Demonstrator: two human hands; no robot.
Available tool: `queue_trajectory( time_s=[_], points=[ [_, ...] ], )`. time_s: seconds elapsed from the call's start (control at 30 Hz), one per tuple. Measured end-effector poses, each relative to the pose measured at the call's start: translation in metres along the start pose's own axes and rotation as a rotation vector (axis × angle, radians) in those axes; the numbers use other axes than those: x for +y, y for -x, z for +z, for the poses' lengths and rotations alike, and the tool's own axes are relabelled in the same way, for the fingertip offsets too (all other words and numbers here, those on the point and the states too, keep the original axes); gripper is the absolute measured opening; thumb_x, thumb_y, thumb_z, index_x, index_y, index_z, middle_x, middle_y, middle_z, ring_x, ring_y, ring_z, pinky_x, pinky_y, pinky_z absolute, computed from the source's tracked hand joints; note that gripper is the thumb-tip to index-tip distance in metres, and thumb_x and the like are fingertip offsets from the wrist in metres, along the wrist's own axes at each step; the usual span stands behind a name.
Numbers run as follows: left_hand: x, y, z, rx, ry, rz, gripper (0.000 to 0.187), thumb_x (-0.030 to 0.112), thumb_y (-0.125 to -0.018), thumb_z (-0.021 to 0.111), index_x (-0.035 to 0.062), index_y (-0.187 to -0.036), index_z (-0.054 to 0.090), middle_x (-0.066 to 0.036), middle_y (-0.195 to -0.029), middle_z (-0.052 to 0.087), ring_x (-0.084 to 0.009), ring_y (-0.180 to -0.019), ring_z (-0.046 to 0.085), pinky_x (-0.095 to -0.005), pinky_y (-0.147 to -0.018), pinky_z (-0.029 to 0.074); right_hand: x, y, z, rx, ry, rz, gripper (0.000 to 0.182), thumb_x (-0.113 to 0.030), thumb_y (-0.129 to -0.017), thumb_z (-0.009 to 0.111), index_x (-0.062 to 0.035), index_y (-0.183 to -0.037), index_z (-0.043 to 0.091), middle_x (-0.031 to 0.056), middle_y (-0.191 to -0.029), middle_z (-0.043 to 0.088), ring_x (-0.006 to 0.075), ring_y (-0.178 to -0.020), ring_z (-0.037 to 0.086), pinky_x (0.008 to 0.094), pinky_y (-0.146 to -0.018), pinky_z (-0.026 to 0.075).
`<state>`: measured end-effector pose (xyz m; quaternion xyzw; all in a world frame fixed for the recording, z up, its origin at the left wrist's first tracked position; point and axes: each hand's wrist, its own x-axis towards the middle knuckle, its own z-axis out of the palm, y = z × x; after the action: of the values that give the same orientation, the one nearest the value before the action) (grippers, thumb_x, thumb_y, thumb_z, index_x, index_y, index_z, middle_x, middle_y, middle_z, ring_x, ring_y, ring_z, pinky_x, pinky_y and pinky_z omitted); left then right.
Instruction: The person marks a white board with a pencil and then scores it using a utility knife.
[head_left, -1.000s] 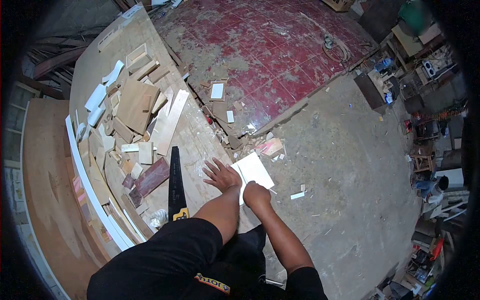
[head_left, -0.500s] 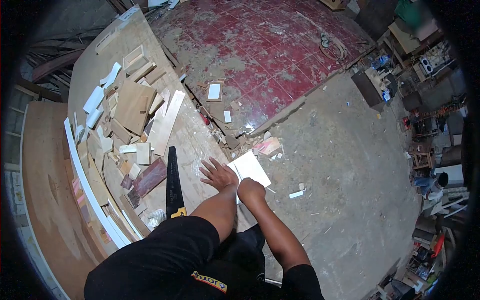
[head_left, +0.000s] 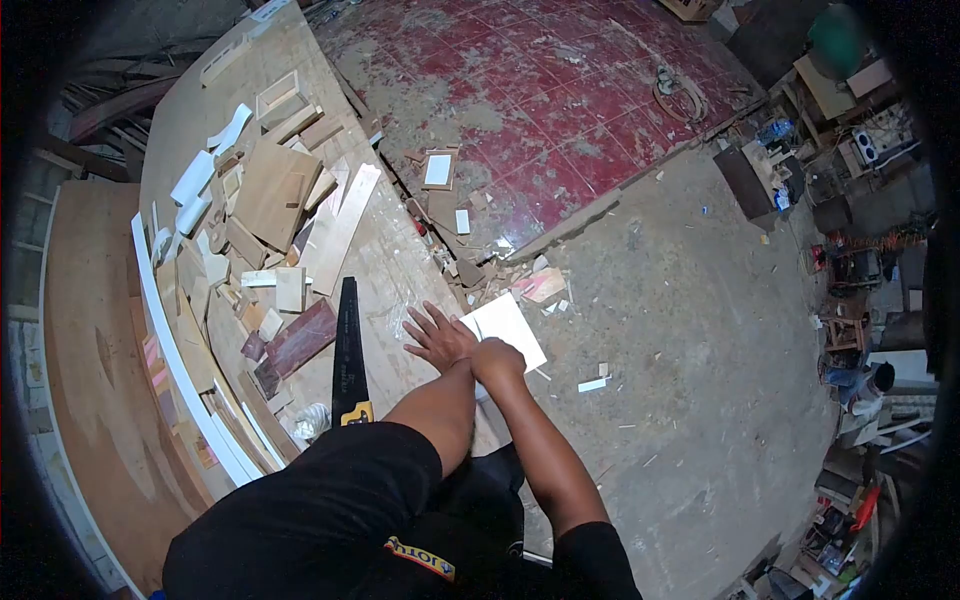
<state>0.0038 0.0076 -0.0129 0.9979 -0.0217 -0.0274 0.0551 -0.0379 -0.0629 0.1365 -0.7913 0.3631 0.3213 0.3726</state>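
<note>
My left hand [head_left: 438, 337] lies flat with fingers spread on the wooden workbench [head_left: 390, 270], pressing the left edge of a white board [head_left: 508, 328] that overhangs the bench edge. My right hand [head_left: 496, 359] is a closed fist on the near part of that board; whether it holds a small tool is hidden. A black hand saw [head_left: 349, 350] with a yellow-and-black handle rests on the bench just left of my left hand.
Several wood offcuts [head_left: 268, 200] and white strips [head_left: 192, 178] cover the bench's left part. Scrap pieces [head_left: 540, 285] litter the concrete floor below the bench edge. A red tiled floor [head_left: 540, 110] lies beyond. Cluttered gear and a small cabinet [head_left: 745, 180] stand at right.
My right fist has slid forward along the white board, closer to my left hand. The left hand stays flat in place.
</note>
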Motion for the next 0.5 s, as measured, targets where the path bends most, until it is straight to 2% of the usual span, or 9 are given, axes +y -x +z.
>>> queue_trajectory(
  time_s=[0.1,0.17,0.5],
  points=[
    [-0.002,-0.002,0.005,-0.023,-0.009,0.004,0.066,0.035,-0.094,0.044,0.0136,-0.152,0.020,-0.018,-0.159,0.008,-0.0447,-0.145,0.007,-0.0690,-0.110,0.010,-0.001,-0.026,0.004,0.025,0.024,-0.014,0.040,-0.026,-0.090,0.052,0.0030,-0.114,0.065,0.0231,-0.114,0.066,0.0334,-0.106,0.066,0.0432,-0.086,0.053],
    [-0.002,-0.001,0.004,-0.009,-0.018,0.000,0.066,0.034,-0.094,0.044,0.0135,-0.152,0.020,-0.018,-0.159,0.009,-0.0446,-0.145,0.008,-0.0691,-0.110,0.010,-0.002,-0.023,0.006,0.051,0.056,-0.130,0.038,-0.026,-0.089,0.054,0.0003,-0.115,0.066,0.0205,-0.117,0.066,0.0336,-0.107,0.065,0.0433,-0.085,0.054],
    [-0.002,-0.002,0.006,-0.013,-0.022,0.005,0.067,0.033,-0.094,0.045,0.0134,-0.152,0.020,-0.018,-0.159,0.010,-0.0443,-0.145,0.009,-0.0695,-0.109,0.011,0.004,-0.051,0.025,-0.013,0.085,-0.013,0.041,-0.030,-0.092,0.051,-0.0010,-0.117,0.065,0.0187,-0.118,0.066,0.0313,-0.107,0.066,0.0409,-0.084,0.054]
  ],
)
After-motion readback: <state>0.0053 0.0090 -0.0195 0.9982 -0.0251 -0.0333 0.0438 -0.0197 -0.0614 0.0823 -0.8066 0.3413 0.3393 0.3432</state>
